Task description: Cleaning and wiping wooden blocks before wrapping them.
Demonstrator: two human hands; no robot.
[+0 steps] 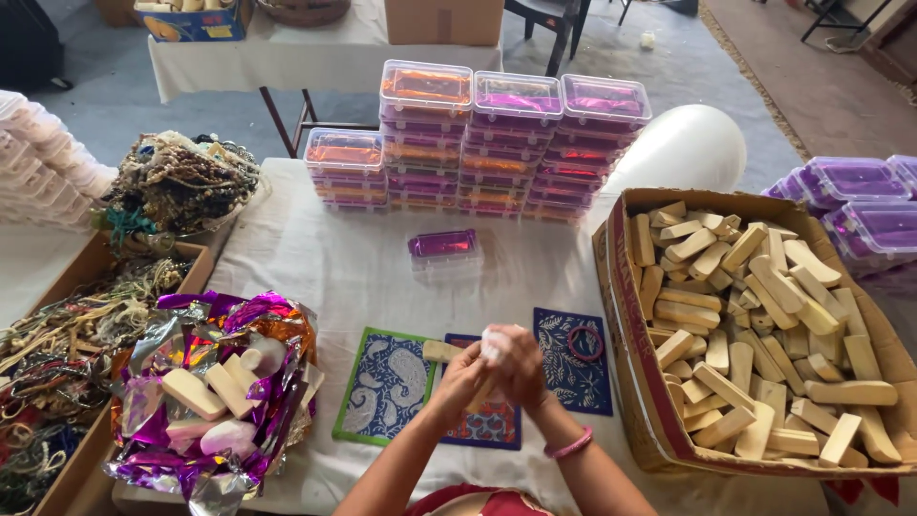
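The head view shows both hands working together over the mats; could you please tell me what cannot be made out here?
- Head view: the pale item in the hands, left hand and right hand, is mostly covered by fingers, so its kind is unclear.
- The stacked boxes show only coloured foil; contents hidden.
- The bead tray is cut off by the left edge.
- The carton runs past the bottom edge.
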